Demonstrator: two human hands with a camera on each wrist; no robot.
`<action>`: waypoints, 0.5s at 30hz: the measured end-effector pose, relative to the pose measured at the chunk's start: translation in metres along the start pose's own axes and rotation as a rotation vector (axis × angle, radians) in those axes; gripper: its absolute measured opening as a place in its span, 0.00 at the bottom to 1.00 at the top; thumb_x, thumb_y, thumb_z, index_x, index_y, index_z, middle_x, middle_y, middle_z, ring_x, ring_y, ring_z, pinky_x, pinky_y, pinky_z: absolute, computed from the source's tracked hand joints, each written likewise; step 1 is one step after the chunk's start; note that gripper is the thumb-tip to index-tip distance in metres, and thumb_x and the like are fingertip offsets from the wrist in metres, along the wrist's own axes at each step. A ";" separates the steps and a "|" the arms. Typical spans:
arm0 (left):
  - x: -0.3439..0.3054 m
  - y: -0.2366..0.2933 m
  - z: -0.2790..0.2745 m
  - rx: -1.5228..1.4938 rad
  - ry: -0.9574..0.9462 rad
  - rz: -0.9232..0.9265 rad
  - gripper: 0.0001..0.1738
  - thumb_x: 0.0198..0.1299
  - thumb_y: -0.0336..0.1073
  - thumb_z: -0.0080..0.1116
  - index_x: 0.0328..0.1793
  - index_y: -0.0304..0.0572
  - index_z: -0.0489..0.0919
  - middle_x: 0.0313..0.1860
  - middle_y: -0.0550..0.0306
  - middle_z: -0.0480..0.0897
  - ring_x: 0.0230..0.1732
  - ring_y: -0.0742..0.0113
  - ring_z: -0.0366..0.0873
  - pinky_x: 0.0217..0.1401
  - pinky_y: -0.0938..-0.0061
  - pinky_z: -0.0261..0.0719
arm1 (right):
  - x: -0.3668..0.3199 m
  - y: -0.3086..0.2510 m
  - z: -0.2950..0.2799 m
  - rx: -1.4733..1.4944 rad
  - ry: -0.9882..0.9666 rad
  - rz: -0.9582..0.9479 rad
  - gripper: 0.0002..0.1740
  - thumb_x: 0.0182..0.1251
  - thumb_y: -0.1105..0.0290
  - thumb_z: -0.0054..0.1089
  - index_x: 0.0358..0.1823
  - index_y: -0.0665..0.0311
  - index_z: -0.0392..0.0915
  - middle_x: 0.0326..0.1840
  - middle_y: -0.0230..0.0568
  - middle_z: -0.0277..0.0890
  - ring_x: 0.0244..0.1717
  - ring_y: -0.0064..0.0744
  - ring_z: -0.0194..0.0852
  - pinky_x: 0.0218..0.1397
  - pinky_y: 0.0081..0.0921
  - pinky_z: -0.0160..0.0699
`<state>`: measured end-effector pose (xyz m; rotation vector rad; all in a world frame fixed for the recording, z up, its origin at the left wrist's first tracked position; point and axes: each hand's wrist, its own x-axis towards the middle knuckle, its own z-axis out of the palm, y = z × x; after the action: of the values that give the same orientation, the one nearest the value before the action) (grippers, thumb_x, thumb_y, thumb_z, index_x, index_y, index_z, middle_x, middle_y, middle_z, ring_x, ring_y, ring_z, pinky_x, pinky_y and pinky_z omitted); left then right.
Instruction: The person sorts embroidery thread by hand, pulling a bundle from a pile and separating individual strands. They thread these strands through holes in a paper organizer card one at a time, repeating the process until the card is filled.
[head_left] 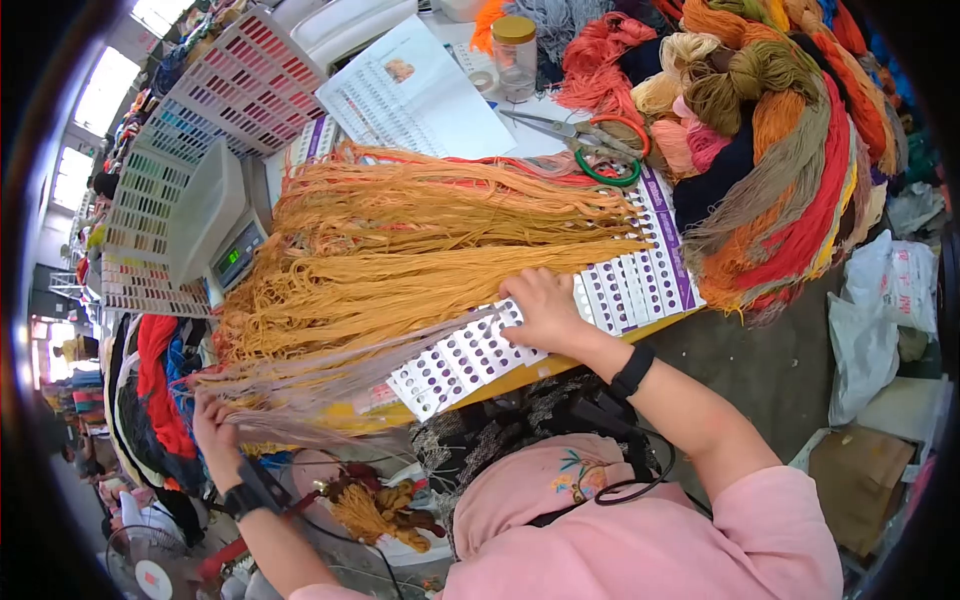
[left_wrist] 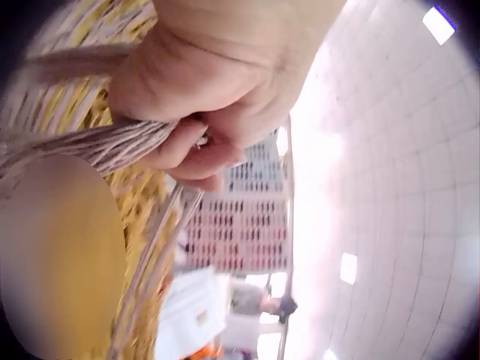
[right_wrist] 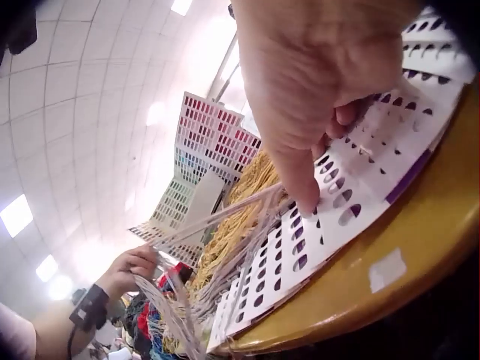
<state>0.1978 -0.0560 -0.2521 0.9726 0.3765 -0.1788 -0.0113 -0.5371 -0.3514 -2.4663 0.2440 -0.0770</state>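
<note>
I see the left hand (head_left: 213, 428) curled in a grip, the right hand (head_left: 548, 312) well right of it, thumb (right_wrist: 300, 184) extended.

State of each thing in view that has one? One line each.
Left hand: curled, gripping mauve strands
Mauve strands: stretched toward right hand
Right hand: on punched cards, grip unclear
Punched cards: partly covered by yarn
Gold yarn: spread out loose
Scissors: handles apart
Jar: lid on
Scale: display lit
Colour chart: unfolded
Fan: can't tell if running

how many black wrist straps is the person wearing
2: one black strap just behind the left hand, another strap just behind the right hand. Both show clearly.
</note>
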 end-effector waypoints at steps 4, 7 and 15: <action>-0.070 -0.031 0.038 0.448 0.086 0.103 0.08 0.56 0.33 0.47 0.39 0.38 0.71 0.18 0.72 0.65 0.12 0.88 0.54 0.10 0.92 0.49 | -0.004 0.001 0.002 -0.028 0.036 -0.039 0.27 0.34 0.59 0.63 0.41 0.53 0.68 0.37 0.35 0.61 0.46 0.37 0.55 0.48 0.34 0.44; -0.153 -0.121 0.104 0.393 -0.075 -0.233 0.13 0.56 0.35 0.48 0.44 0.36 0.72 0.21 0.63 0.75 0.12 0.82 0.58 0.13 0.87 0.58 | -0.012 0.005 0.003 0.062 0.132 -0.085 0.25 0.37 0.63 0.62 0.42 0.54 0.67 0.39 0.35 0.63 0.47 0.36 0.58 0.50 0.34 0.47; -0.208 -0.221 0.157 0.047 -0.506 -0.451 0.26 0.63 0.46 0.31 0.58 0.33 0.61 0.52 0.49 0.69 0.52 0.62 0.67 0.50 0.67 0.69 | -0.060 -0.086 -0.019 1.065 -0.228 0.099 0.06 0.52 0.71 0.54 0.25 0.67 0.75 0.22 0.31 0.71 0.20 0.17 0.66 0.22 0.14 0.63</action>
<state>-0.0267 -0.3135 -0.2621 0.8417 0.1185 -0.8295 -0.0585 -0.4701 -0.2831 -1.3861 0.1597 0.0979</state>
